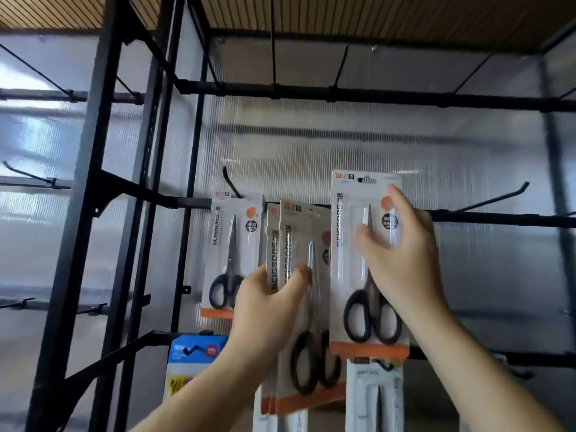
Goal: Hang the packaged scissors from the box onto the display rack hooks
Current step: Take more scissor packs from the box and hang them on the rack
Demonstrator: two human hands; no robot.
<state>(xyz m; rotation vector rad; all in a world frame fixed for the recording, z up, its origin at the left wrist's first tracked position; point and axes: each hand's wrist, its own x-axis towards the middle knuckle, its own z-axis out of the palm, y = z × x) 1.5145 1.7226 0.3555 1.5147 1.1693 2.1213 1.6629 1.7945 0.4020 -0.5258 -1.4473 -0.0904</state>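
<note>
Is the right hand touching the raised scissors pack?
Touching. In the head view the right hand grips the raised scissors pack, thumb pressed on its front.

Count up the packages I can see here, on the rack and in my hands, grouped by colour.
Orange-banded scissors packs: 4 seen: hung pack, single pack in right hand, at least 2 in stack in left hand.
Blue pack: 1
Grey pack: 1
Total: 6, maybe more hidden in the stack.

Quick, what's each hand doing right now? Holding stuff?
Left hand: grips a stack of scissors packs.
Right hand: holds a single scissors pack.
</note>
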